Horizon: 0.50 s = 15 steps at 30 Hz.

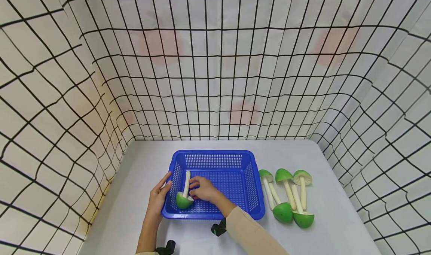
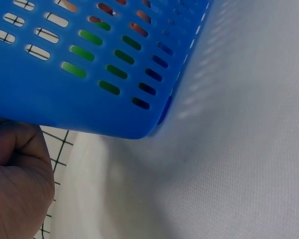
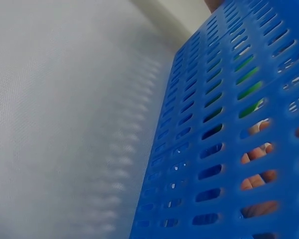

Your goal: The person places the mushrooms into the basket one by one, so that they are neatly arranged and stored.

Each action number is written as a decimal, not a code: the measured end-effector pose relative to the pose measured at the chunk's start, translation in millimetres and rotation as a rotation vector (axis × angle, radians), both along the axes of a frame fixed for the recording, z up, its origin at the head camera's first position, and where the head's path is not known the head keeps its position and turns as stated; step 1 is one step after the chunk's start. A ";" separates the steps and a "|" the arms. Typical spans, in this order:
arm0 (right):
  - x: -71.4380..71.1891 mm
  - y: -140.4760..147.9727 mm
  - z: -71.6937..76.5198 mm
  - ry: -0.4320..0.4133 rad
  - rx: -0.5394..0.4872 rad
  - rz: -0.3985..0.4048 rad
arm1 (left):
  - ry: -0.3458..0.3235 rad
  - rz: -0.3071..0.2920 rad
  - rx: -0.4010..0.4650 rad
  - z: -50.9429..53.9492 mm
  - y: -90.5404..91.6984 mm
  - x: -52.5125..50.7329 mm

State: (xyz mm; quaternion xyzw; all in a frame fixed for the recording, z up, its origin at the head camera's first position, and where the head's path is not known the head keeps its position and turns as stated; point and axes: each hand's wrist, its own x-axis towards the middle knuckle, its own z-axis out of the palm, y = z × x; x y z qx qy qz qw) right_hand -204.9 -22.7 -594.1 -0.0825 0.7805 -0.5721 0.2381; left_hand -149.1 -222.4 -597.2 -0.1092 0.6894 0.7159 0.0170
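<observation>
Mushroom, green-capped, lies at left inside blue basket — cap near, stem far. Left hand holds left rim; right hand beside stem, grip or bare touch, cannot tell. Best: steady rim, settle stem gently — 5 more mushrooms outside, right.

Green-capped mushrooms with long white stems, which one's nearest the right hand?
The green-capped, white-stemmed mushroom inside the blue perforated plastic basket, beside the right hand; the other mushrooms lie outside, right of the basket.
</observation>
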 end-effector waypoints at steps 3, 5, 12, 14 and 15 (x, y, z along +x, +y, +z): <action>1.4 -0.3 1.0 0.001 0.009 0.005 | -0.003 0.004 -0.011 -1.8 -1.9 0.2; 2.4 -0.5 1.6 0.003 0.017 0.010 | -0.005 0.009 -0.022 -3.2 -3.3 0.3; 1.9 5.4 3.5 0.036 0.029 0.001 | -0.006 0.007 -0.022 -3.5 -4.0 0.8; 0.8 10.0 5.3 0.051 0.028 -0.004 | -0.006 0.004 -0.016 -3.2 -3.6 0.3; 0.3 12.7 6.2 0.057 0.029 -0.006 | -0.008 0.004 -0.015 -3.2 -3.5 0.1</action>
